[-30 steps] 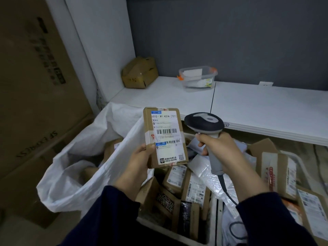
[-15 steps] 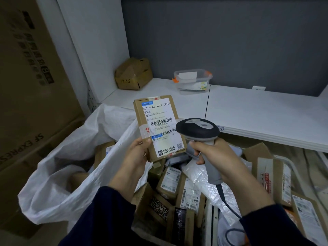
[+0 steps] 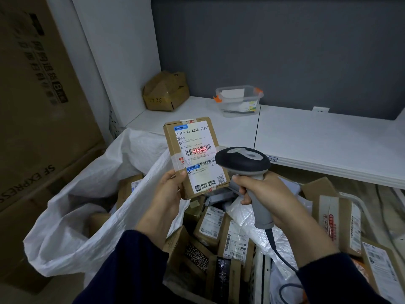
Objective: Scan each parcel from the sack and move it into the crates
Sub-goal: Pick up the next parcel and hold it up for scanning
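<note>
The left hand [image 3: 168,191] holds a small cardboard parcel [image 3: 195,156] upright, label side facing the camera, above the gap between the sack [image 3: 87,194] and the crate [image 3: 260,266]. The thumb presses the parcel's lower left front edge; the remaining fingers are closed around the back and are hidden by the box. The parcel's white shipping label carries two barcodes, and a red scan line lies across the upper barcode [image 3: 198,150].

The right hand [image 3: 263,194] is closed around the grey handle of a handheld barcode scanner [image 3: 243,163], with the index finger at the front of the grip (trigger contact cannot be confirmed). The scanner's dark head sits just beside the parcel's right edge and overlaps its lower right corner in this view. A black cable [image 3: 274,244] runs down from the handle base.

The white woven sack stands open at lower left, with several cardboard parcels visible inside it. The crate below the hands holds a jumble of labelled boxes and plastic mailers. More boxes [image 3: 337,220] lie to the right.

Behind, a white shelf [image 3: 317,139] carries a dented cardboard box [image 3: 166,91] and a clear plastic container [image 3: 240,99] with orange clips. A large carton [image 3: 37,95] stands at left.
</note>
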